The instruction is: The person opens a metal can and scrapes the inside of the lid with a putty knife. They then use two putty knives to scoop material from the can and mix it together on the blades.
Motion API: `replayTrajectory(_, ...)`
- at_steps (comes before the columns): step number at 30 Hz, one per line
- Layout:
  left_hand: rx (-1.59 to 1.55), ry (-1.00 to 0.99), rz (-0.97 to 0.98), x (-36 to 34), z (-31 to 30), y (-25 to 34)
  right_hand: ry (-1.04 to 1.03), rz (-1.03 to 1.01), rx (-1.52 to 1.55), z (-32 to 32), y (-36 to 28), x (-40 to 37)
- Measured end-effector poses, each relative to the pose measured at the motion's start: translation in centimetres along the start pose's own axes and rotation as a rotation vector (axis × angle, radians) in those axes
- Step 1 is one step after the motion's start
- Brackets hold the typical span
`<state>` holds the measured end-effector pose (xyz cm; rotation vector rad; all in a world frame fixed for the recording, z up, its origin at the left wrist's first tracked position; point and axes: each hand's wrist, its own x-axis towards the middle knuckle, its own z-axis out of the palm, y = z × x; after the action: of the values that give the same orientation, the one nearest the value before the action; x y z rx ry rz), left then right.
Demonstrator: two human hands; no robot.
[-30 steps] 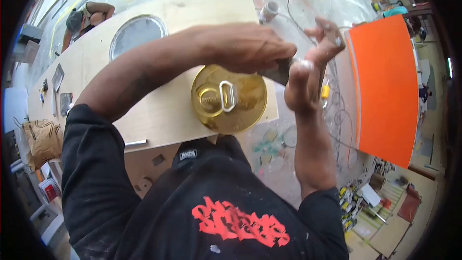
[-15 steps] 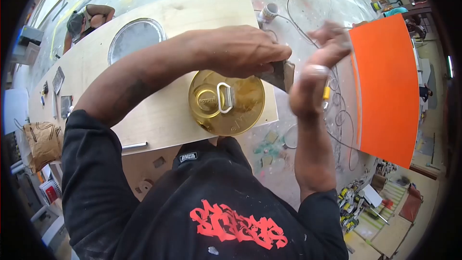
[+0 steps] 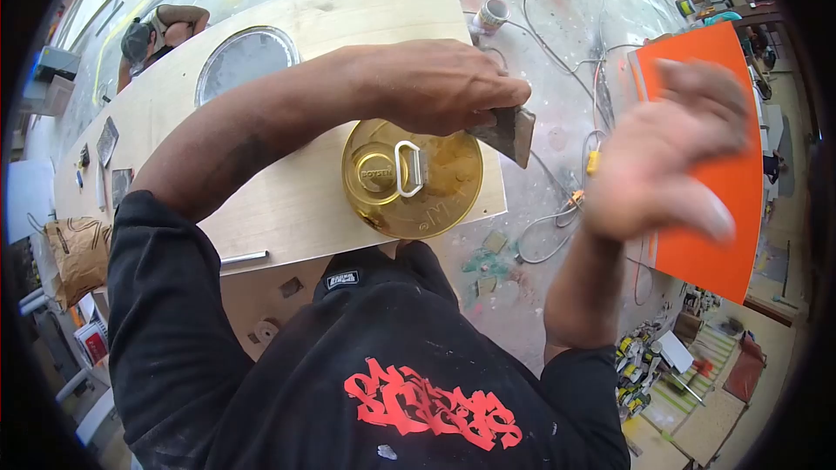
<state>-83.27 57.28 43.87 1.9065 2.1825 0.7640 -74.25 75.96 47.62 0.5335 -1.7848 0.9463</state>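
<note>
Pinching the upper edge of a dark sandpaper piece [image 3: 511,133] just right of centre, beside the gold can [image 3: 440,196] on the tabletop [image 3: 287,204], the left hand [image 3: 444,87] suits this light, probably bendy sheet, while the right hand [image 3: 662,152] hangs spread.

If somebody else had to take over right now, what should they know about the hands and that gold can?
Left hand: closed on a dark flat piece, held just past the gold can's far-right rim.
Right hand: open, empty, blurred, in the air in front of the orange panel.
Gold can: upright on the plywood board near its edge, lid on, cap in place, ring handle lying flat.
Also there: a round grey tin further along the board, and another person beyond it.
Done: the piece is in hand. Not done: the can is unopened.
</note>
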Motion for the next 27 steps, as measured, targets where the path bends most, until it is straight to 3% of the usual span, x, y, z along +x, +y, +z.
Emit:
replayTrajectory(2,0.004,0.018,0.013,0.1,0.4,-0.1,0.118,-0.07,0.234,-1.3,0.2,1.5)
replayTrajectory(4,0.004,0.036,0.008,-0.1,0.3,0.0,-0.093,0.23,-0.024,0.9,-0.2,-4.0)
replayTrajectory(6,-0.021,0.007,0.025,0.1,0.4,0.2,-0.311,0.388,-0.302,1.8,-0.6,-5.9)
replayTrajectory(8,-0.008,-0.019,0.003,0.1,0.0,0.3,-0.181,0.273,-0.009,1.5,0.5,-3.8)
replayTrajectory(10,0.012,-0.043,-0.03,0.4,-0.5,0.5,-0.213,0.244,-0.002,1.1,0.6,-4.2)
replayTrajectory(13,-0.027,-0.017,-0.07,0.6,-0.3,0.5,-0.403,0.746,0.102,1.9,-0.1,-7.1)
replayTrajectory(15,0.021,-0.016,-0.041,0.7,-0.1,-0.1,-0.306,1.014,0.631,1.3,-0.8,-6.4)
replayTrajectory(19,0.042,-0.015,-0.168,0.5,-0.7,0.4,-0.594,1.201,0.423,0.4,0.0,-5.3)
replayTrajectory(22,0.111,0.251,-0.219,-0.9,-1.2,1.1,-0.856,1.1,0.102,0.2,-0.2,-4.8)
replayTrajectory(25,0.047,0.477,-0.35,-3.7,-1.7,1.2,-0.869,1.212,-0.247,-0.3,0.7,-5.8)
replayTrajectory(27,-0.12,0.431,-0.558,-5.6,-1.0,0.8,-0.862,1.265,-0.126,-0.3,1.0,-5.3)
